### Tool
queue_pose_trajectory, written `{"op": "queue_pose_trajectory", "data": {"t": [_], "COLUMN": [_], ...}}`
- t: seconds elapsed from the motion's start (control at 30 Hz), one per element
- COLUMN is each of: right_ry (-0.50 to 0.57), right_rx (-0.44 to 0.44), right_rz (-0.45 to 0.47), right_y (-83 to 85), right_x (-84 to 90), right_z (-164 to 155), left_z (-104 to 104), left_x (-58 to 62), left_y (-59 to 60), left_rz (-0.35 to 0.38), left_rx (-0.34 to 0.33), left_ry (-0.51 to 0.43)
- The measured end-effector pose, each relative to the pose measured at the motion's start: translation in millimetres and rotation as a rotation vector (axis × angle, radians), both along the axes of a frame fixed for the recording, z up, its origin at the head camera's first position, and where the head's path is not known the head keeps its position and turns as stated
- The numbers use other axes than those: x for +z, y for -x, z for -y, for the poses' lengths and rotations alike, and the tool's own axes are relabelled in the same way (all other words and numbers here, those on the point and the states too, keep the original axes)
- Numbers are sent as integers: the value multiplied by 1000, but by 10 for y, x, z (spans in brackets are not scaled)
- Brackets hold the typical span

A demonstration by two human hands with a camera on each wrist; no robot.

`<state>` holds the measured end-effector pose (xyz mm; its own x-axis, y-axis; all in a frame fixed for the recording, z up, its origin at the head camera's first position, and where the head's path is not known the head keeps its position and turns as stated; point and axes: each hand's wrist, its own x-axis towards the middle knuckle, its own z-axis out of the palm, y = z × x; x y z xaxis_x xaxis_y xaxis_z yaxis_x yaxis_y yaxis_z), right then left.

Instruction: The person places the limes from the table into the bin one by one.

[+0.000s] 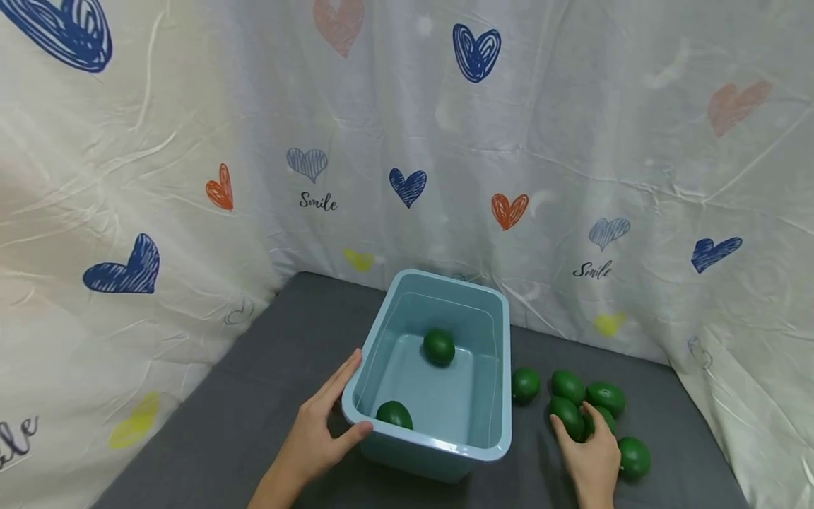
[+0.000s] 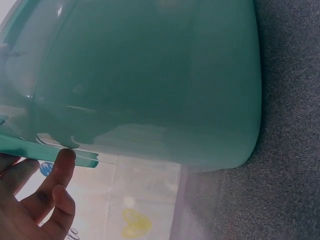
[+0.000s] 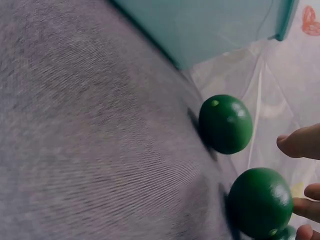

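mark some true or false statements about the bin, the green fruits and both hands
1. Two green fruits lie inside the blue bin. True.
2. The left hand is reaching down inside the bin. False: it touches the rim at the near left corner.
3. The right hand is among the fruits outside the bin. True.
4. The bin stands upside down. False: its opening faces up.

My left hand (image 1: 321, 422) is bare, as is the slim forearm (image 1: 280, 479) behind it, to the head view's lower edge. My right hand (image 1: 593, 452) is bare too, with slender fingers (image 3: 306, 206), smoothly rounded at their ends.
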<state>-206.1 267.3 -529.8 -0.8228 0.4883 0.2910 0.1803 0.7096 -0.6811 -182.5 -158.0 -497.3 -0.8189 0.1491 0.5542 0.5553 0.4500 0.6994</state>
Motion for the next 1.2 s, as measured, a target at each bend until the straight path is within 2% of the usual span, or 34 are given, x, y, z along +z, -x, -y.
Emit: {"op": "queue_pose_trajectory", "data": {"t": [0.3,0.6,1.0,1.2], "right_ry": [38,55,63,59], "right_rx": [-9,-6,-14,-24], "right_rz": [57,153,167,139], "right_y": [-26,15,22,18], "right_x": [-82,-193,-220,-205], "right_z": [-13,-8,-2,-3], "left_z": [9,1,-1,-4], "left_x": [-35,-34,-44,-40], "left_y": [19,9,16,14], "left_rz": [-21,-16,-22,-22], "left_rx": [-4,-11,0,-7], "left_ry": [3,-4,4,0]}}
